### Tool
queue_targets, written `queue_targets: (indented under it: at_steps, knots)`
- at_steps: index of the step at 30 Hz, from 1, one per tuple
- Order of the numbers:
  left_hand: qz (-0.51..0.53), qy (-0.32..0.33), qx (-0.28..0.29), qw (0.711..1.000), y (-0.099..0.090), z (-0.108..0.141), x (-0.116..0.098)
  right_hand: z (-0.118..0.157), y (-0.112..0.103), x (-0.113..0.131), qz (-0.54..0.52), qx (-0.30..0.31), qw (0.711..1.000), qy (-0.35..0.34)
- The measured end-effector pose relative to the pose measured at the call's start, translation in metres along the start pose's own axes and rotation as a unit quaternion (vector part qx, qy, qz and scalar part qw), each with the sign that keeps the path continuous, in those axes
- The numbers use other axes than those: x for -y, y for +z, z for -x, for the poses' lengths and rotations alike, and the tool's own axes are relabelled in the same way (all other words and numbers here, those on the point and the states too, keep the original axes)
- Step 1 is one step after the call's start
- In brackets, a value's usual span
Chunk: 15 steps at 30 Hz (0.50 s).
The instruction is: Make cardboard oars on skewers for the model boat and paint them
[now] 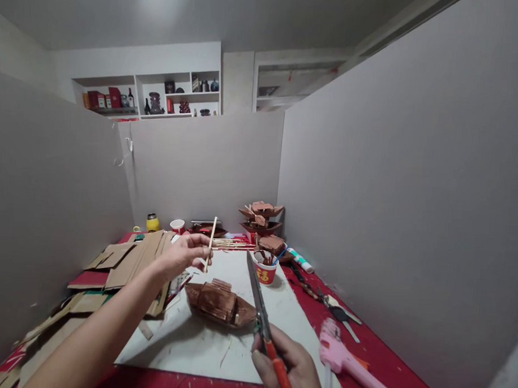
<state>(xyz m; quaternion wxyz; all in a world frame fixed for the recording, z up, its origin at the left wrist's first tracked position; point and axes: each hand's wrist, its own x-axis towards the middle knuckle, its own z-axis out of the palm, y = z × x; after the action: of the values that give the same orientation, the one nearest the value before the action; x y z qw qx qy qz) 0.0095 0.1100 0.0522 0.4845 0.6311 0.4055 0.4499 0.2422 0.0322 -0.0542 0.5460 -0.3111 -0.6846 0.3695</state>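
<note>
Stick of slim pale wood (212, 241), pinched nearly upright between the left hand's (184, 256) thumb and fingers, stands left of and apart from orange-handled metal scissors (263, 323) gripped by the right hand (293, 356), lower right of frame centre.

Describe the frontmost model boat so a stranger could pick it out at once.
On the red-covered table, find the large white sheet. On it sits a brown model boat, between the left hand and the right hand. Unlike the stacked boats at the back, it stands singly.
</note>
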Motion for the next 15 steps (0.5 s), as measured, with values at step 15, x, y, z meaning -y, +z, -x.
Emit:
queue_targets:
  at_steps: [15]
  knots:
    - [0.186, -0.012, 0.014, 0.982, 0.047, 0.091, 0.020, 0.010, 0.009, 0.002, -0.033, 0.117, 0.991, 0.052]
